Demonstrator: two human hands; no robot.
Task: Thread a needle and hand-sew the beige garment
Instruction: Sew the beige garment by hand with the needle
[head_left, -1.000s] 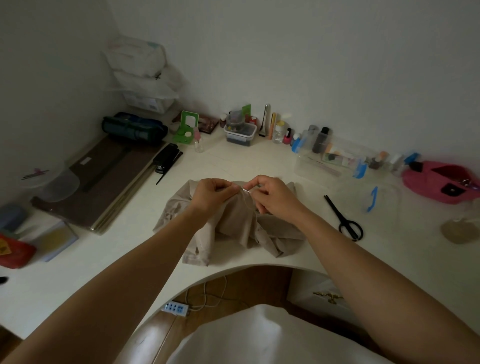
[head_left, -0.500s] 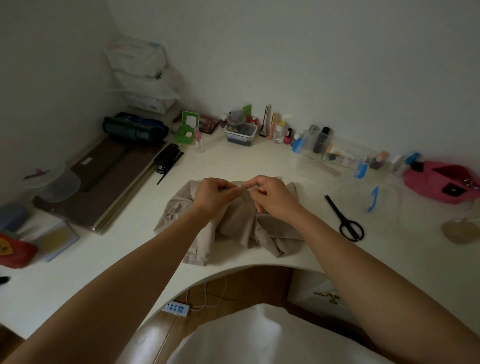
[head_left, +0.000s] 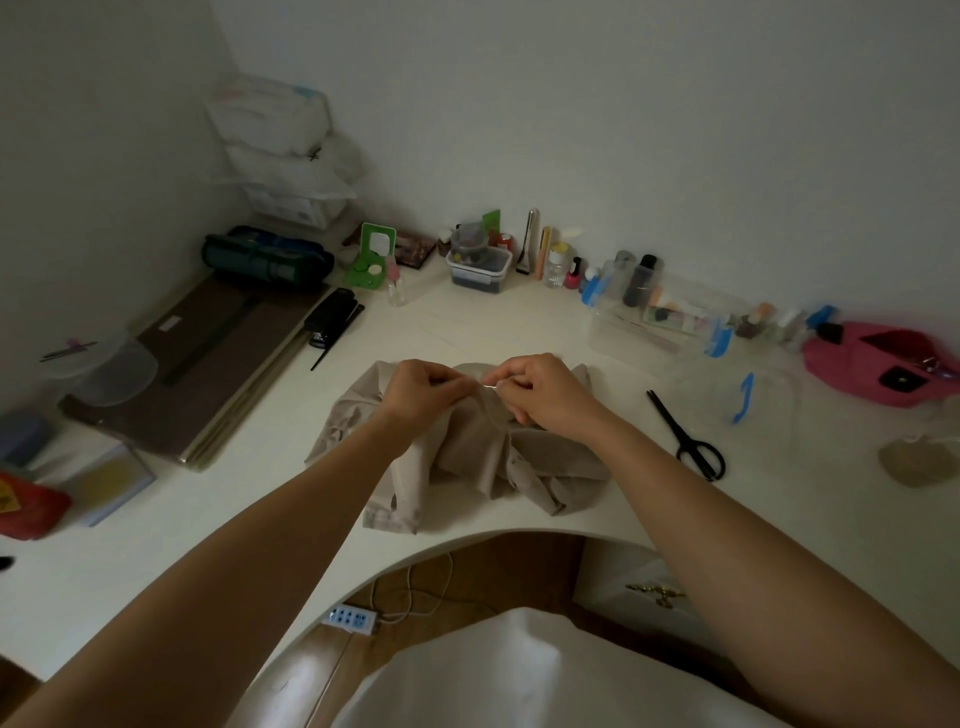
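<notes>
The beige garment (head_left: 467, 452) lies crumpled on the white desk (head_left: 467, 332) near its curved front edge. My left hand (head_left: 415, 389) pinches a raised fold of the garment. My right hand (head_left: 540, 387) pinches a thin silver needle (head_left: 489, 386), which pokes out to the left between the two hands, right at the fold. A pale thread (head_left: 493, 410) curves down from the needle over the cloth. The hands sit close together above the garment's far part.
Black scissors (head_left: 685, 436) lie to the right of the garment. A clear box with blue clips (head_left: 670, 322), small bottles (head_left: 571, 270) and a pink pouch (head_left: 878, 364) line the back right. A black stapler (head_left: 332, 317), dark boards (head_left: 208, 358) and clear lids (head_left: 104, 369) sit left.
My hands were pressed together half a second ago; they have drawn slightly apart, and the needle shows again between them, held by my right hand.
</notes>
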